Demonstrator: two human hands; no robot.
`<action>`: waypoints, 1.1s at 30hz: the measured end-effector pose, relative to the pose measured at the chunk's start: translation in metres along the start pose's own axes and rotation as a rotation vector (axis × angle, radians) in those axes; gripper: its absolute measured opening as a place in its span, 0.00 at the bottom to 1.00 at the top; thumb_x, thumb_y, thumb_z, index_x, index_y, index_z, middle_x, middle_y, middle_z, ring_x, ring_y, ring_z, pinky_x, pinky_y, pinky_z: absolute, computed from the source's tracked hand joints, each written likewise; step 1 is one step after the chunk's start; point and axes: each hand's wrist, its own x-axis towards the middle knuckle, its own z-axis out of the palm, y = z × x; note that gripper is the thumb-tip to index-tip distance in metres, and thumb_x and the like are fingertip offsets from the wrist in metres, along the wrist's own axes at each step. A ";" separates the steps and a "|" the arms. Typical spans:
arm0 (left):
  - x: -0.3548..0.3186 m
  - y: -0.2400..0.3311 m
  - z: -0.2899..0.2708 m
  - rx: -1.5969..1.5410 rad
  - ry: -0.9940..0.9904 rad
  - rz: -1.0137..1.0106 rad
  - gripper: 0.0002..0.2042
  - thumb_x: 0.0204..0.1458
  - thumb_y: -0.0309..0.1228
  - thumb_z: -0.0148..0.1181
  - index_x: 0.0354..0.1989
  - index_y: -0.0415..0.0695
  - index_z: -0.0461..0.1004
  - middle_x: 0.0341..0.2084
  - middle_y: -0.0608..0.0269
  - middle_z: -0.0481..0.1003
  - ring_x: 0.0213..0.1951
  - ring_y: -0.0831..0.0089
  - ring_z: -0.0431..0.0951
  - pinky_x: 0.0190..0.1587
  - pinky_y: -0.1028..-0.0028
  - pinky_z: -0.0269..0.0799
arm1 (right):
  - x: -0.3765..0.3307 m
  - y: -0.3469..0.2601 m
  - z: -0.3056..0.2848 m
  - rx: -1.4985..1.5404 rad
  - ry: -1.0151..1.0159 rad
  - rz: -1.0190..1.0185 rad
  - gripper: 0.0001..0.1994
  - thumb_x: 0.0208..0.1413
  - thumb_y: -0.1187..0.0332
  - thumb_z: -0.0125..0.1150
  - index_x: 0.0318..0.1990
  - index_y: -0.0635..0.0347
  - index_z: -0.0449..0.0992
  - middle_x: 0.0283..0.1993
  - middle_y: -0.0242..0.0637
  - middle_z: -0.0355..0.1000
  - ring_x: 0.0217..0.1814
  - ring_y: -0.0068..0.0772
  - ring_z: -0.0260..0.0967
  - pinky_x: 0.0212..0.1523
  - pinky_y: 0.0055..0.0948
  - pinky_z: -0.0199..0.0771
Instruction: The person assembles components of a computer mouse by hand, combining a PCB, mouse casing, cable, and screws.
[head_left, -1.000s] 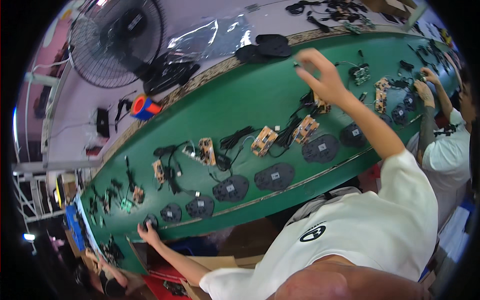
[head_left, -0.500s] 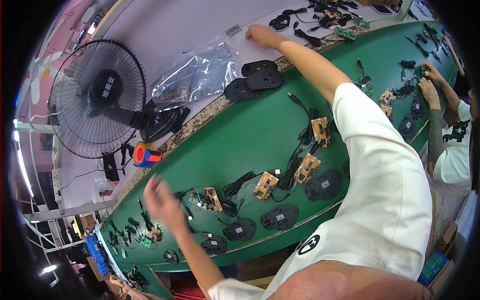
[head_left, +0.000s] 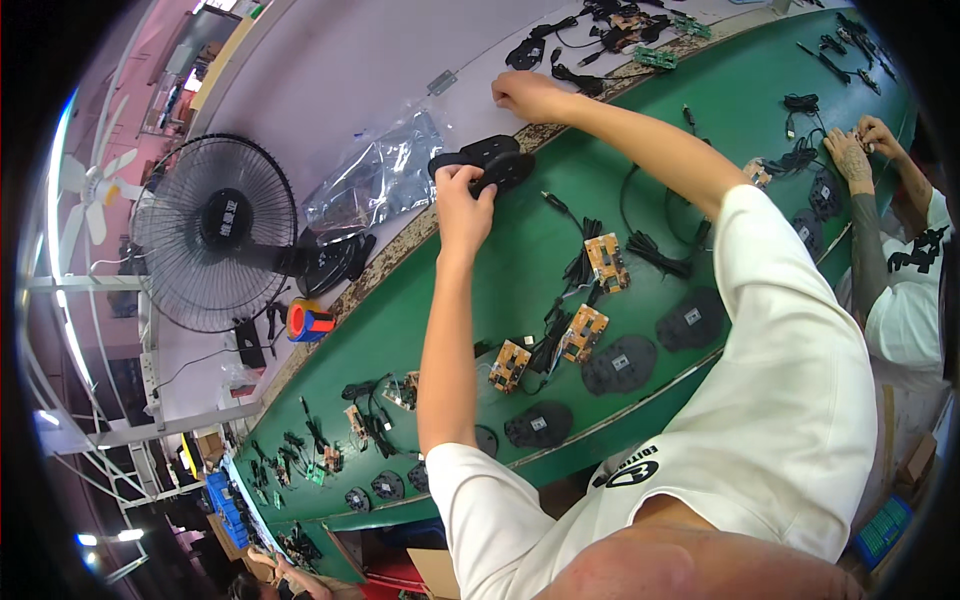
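Observation:
On the pale ledge behind the green bench, my left hand (head_left: 463,212) has its fingers curled round the edge of a small pile of black rounded plastic plates (head_left: 505,160). My right hand (head_left: 528,97) hovers by the ledge edge farther right, fingertips pressed together; anything inside them is hidden. Below my arms lie orange-brown circuit boards (head_left: 606,262) with coiled black cables (head_left: 580,268). Dark rounded bases (head_left: 620,366), each with a small pale label, line the near side of the green bench (head_left: 540,290).
A black fan (head_left: 215,232) stands at left, near a clear plastic bag (head_left: 378,175) and an orange-and-blue roll (head_left: 310,320). Cables and green boards (head_left: 655,58) lie at the far right of the ledge. A co-worker's hands (head_left: 852,158) work at right.
My left hand has swung up and right from above the bench to the black plates and closed on them. My right hand stays by the ledge, fingers together. The view has shifted slightly.

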 end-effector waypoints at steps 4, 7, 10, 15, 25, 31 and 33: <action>-0.032 0.005 -0.033 -0.180 0.038 0.139 0.08 0.46 0.16 0.61 0.35 0.39 0.79 0.51 0.49 0.69 0.49 0.56 0.76 0.46 0.67 0.78 | -0.073 -0.053 -0.041 0.499 0.142 -0.062 0.06 0.55 0.69 0.64 0.36 0.62 0.76 0.38 0.44 0.76 0.44 0.42 0.75 0.43 0.36 0.72; -0.056 0.008 -0.050 -0.191 0.225 0.348 0.12 0.47 0.14 0.56 0.37 0.39 0.80 0.58 0.51 0.69 0.44 0.67 0.79 0.35 0.76 0.78 | -0.124 -0.101 -0.067 0.679 0.046 -0.091 0.06 0.57 0.68 0.63 0.36 0.61 0.76 0.40 0.41 0.75 0.45 0.38 0.74 0.44 0.35 0.73; -0.093 0.035 -0.067 -0.258 0.212 0.335 0.10 0.46 0.12 0.57 0.34 0.38 0.80 0.59 0.46 0.69 0.48 0.61 0.78 0.42 0.72 0.78 | -0.165 -0.143 -0.079 0.754 0.135 -0.112 0.05 0.61 0.71 0.61 0.38 0.62 0.73 0.56 0.41 0.70 0.55 0.32 0.68 0.49 0.33 0.73; -0.177 0.097 -0.076 -0.455 0.445 0.362 0.12 0.44 0.08 0.53 0.32 0.36 0.78 0.52 0.42 0.76 0.41 0.66 0.82 0.37 0.76 0.76 | -0.234 -0.226 -0.111 0.808 0.201 -0.174 0.08 0.57 0.71 0.63 0.39 0.66 0.73 0.49 0.51 0.73 0.53 0.51 0.72 0.53 0.42 0.70; -0.288 0.135 -0.081 -1.714 0.343 -0.103 0.18 0.62 0.18 0.49 0.61 0.34 0.60 0.47 0.45 0.76 0.46 0.64 0.81 0.46 0.70 0.82 | -0.288 -0.291 -0.092 0.789 0.490 -0.195 0.08 0.52 0.74 0.70 0.37 0.63 0.75 0.51 0.48 0.74 0.49 0.46 0.75 0.47 0.35 0.76; -0.302 0.127 -0.066 -1.411 0.512 -0.086 0.10 0.65 0.24 0.51 0.52 0.38 0.61 0.40 0.52 0.78 0.41 0.69 0.81 0.40 0.70 0.83 | -0.297 -0.313 -0.083 0.735 0.581 -0.181 0.09 0.52 0.74 0.69 0.36 0.63 0.74 0.50 0.46 0.74 0.50 0.47 0.73 0.47 0.37 0.74; -0.303 0.133 -0.061 -1.416 0.535 -0.095 0.10 0.65 0.24 0.50 0.52 0.38 0.61 0.41 0.52 0.78 0.41 0.70 0.81 0.39 0.70 0.83 | -0.298 -0.314 -0.080 0.726 0.597 -0.188 0.09 0.52 0.74 0.69 0.36 0.62 0.74 0.50 0.46 0.74 0.49 0.47 0.73 0.47 0.37 0.74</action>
